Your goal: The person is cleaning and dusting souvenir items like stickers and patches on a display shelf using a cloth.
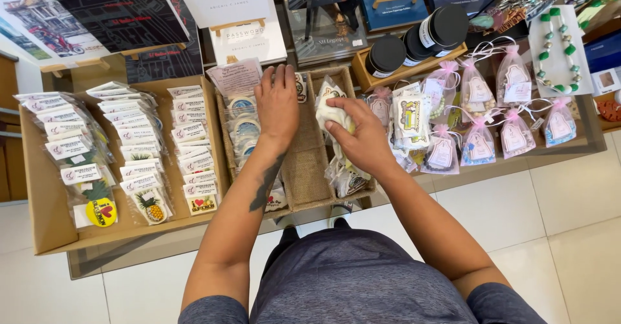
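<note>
Left hand: the left hand (277,106) lies flat and released, fingers stretched out, on the upper edge of the burlap tray (304,168) at the centre of the frame; it grips nothing.
Right hand: the right hand (362,136) is clenched around a white cloth (334,113), pinching it between thumb and fingers.
Cloth: just right of the left hand, close to it but not touching, over the right part of the burlap tray, centre of the frame.
Clear packets under the right hand: a small heap (346,180) in the tray's right part; their number cannot be told.
Round badges in packets: a row (242,126) in the tray's left part, just left of the left wrist; about four show.
Cardboard tray: at the left of the frame (39,194), holding three rows of carded stickers (139,143).
Pink organza bags: about seven (479,146), right of the right hand on the glass counter (517,162).
Black-lidded jars: three (420,39) in a wooden holder, upper right.
Bead necklace: one (559,52), green and white, far upper right.
</note>
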